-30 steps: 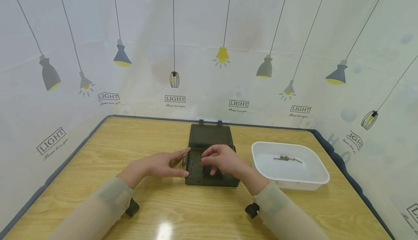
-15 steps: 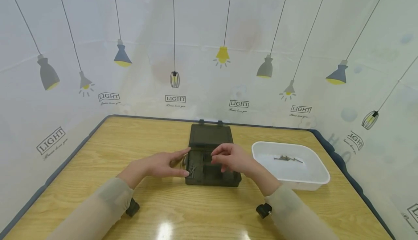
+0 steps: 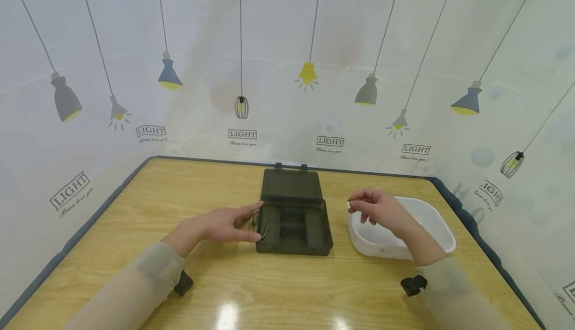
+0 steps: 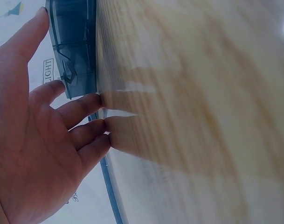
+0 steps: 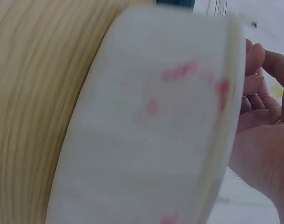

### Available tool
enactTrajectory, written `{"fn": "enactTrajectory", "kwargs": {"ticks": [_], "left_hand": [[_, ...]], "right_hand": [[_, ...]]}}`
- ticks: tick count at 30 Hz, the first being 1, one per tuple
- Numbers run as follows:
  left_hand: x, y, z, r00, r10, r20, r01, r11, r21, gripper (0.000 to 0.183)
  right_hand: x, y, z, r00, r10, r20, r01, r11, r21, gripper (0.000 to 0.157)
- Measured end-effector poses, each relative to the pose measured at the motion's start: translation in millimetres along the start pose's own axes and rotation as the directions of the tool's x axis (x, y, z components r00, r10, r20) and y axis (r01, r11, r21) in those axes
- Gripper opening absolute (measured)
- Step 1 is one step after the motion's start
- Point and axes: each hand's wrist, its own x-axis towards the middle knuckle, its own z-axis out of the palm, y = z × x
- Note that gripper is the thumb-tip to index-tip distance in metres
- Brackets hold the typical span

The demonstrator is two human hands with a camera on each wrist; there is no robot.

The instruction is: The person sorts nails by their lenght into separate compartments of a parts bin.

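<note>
A dark translucent plastic box [image 3: 318, 230] lies on the table with its lid [image 3: 292, 184] folded back. Several thin nails [image 3: 265, 233] are in its left compartment. My left hand [image 3: 215, 226] spreads along the box's left side, thumb near the front corner and index finger near the back. In the left wrist view, the other fingertips of that hand [image 4: 44, 135] rest at the tabletop beside the box [image 4: 76, 32]. My right hand [image 3: 382, 211], fingers loosely bent, is over the left end of a white tray [image 3: 382, 251]. No object shows between its fingers.
The right wrist view is mostly filled by the tray's side wall [image 5: 142, 126], which has reddish marks. A wood-grain table [image 3: 202, 285] carries everything. Behind it hangs a lamp-printed curtain [image 3: 278, 30], close to the lid's far edge.
My right hand has moved right, from above the box to above the tray, where it now covers the nails there. My left hand has stayed beside the box.
</note>
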Motion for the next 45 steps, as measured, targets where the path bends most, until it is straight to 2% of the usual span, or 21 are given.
{"fn": "enactTrajectory", "kwargs": {"ticks": [7,11,16,22,30,39,45], "left_hand": [[0.6,0.3,-0.3,1.000,-0.002,0.005,0.002,1.000,-0.003,0.102],[1.6,-0.8,-0.3,1.000,0.008,0.007,-0.008,1.000,-0.002,0.102],[2.4,-0.7,0.0,1.000,0.014,0.011,-0.014,1.000,-0.004,0.102],[2.8,0.0,0.4,1.000,0.015,0.014,-0.014,1.000,-0.011,0.102],[2.0,-0.3,-0.1,1.000,0.010,0.012,-0.010,1.000,-0.009,0.102],[0.1,0.7,-0.5,1.000,0.005,0.015,-0.005,1.000,-0.027,0.103],[-0.5,1.9,-1.2,1.000,0.009,0.014,-0.008,1.000,-0.017,0.102]], "right_hand": [[-8.4,37.1,-43.2,0.997,0.069,-0.018,-0.070,0.994,-0.079,0.036],[-12.5,55.0,-57.3,0.992,0.126,-0.002,-0.125,0.982,-0.143,0.037],[-14.9,70.1,-68.3,0.977,0.212,0.039,-0.202,0.964,-0.174,0.033],[-15.6,79.9,-72.9,0.967,0.241,0.081,-0.215,0.945,-0.247,0.034],[-11.2,83.9,-71.7,0.959,0.279,0.049,-0.249,0.913,-0.323,0.044],[-10.9,88.1,-71.8,0.959,0.279,0.041,-0.250,0.910,-0.331,0.050],[-10.9,90.1,-71.8,0.966,0.256,0.043,-0.227,0.914,-0.337,0.042]]}}
